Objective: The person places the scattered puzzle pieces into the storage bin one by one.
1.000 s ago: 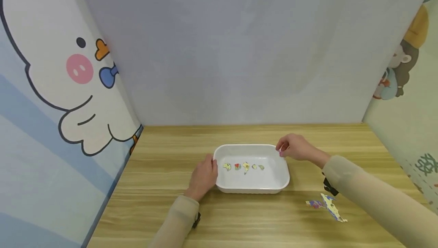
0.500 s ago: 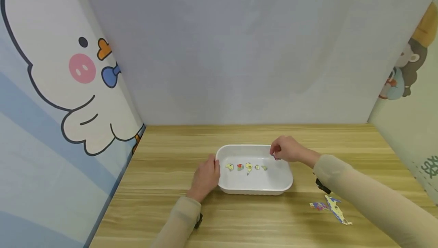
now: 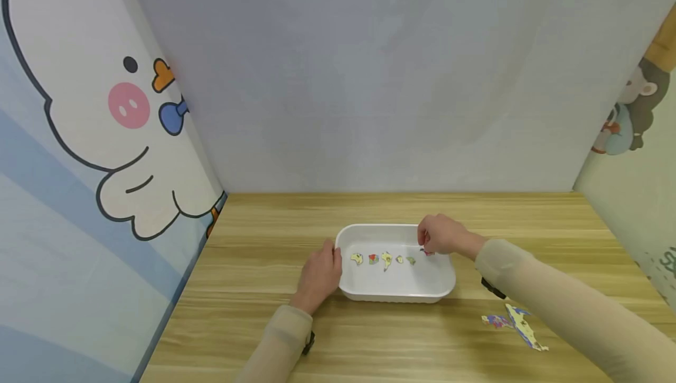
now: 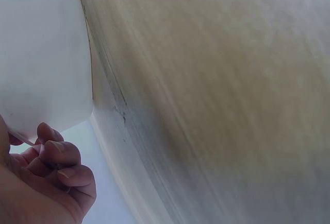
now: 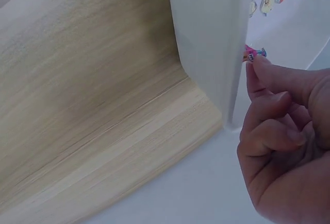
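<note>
Okay, left hand (image 3: 320, 274) is gripping glossy white rounded-rectangular tray (image 3: 393, 284), right hand (image 3: 446, 234) is pinching small pink-patterned papery cutout (image 5: 251, 55), best lowered flat.

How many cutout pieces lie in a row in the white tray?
5, left to right: yellow piece, red-marked piece, long yellow piece, small pale piece, greenish piece. The right hand pinches a pink piece, and could hide more.

Can't see all of the pink scrap (image 5: 250, 54), partly tucked behind the fingertips of the right hand (image 3: 443, 234). Can't make out the pictures on the tiny scraps (image 3: 387, 260) in the white tray (image 3: 391, 284). In the left wrist view, find a blurry table (image 4: 216, 95) and a cut-off left hand (image 4: 41, 185). In the head view, find both sleeves (image 3: 567, 309) cut off.
</note>
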`<state>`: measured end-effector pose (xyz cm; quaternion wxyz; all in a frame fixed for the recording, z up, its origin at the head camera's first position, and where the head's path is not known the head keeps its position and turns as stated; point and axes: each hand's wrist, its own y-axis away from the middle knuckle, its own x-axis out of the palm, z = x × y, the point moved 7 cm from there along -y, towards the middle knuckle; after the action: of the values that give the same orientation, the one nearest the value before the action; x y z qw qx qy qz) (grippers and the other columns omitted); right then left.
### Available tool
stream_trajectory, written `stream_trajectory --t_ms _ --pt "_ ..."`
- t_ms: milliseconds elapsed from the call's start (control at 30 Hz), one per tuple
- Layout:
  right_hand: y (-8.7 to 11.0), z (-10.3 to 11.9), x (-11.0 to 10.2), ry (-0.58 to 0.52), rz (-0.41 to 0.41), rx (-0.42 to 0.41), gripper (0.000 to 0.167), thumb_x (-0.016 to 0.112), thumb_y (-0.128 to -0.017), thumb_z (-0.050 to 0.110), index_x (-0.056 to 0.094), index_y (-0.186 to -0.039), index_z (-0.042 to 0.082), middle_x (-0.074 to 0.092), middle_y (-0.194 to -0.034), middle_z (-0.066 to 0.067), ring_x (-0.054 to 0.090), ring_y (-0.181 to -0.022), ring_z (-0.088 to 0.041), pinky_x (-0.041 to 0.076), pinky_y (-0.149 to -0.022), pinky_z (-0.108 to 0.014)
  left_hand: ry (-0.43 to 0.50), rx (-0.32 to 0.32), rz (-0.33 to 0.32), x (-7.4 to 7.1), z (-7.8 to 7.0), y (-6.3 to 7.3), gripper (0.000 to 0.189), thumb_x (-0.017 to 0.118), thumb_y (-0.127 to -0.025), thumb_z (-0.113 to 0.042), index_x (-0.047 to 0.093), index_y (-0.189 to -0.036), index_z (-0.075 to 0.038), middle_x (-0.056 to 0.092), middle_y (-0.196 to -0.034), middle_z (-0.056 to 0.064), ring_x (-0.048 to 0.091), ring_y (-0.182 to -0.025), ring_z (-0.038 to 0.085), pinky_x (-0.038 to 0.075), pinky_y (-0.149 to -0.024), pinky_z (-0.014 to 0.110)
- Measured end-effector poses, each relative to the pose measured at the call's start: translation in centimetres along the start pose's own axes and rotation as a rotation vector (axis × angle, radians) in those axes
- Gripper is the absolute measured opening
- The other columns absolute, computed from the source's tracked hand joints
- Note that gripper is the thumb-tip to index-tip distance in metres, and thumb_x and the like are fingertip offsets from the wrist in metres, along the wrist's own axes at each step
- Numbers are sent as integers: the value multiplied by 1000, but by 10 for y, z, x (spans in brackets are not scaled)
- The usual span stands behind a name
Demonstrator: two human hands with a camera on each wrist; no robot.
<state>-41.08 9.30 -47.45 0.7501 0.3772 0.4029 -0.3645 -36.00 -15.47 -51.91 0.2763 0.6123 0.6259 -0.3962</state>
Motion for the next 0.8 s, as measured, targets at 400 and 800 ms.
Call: stream_trajectory --t_ms 400,800 --pt "-6 7 15 162 30 -31 19 69 -75 -4 60 -73 13 53 -71 2 49 -68 -19 42 -59 -32 -2 -18 12 1 2 0 19 42 -100 -23 52 -97 -8 53 -73 2 51 -61 14 42 -51 30" --pt "-8 11 24 291 26 -21 24 70 -81 2 52 -71 14 49 -70 -1 47 -69 -19 42 -62 -35 5 -17 23 -1 1 1 19 43 -101 -23 53 -97 -7 52 -72 1 50 -60 13 42 -51 29"
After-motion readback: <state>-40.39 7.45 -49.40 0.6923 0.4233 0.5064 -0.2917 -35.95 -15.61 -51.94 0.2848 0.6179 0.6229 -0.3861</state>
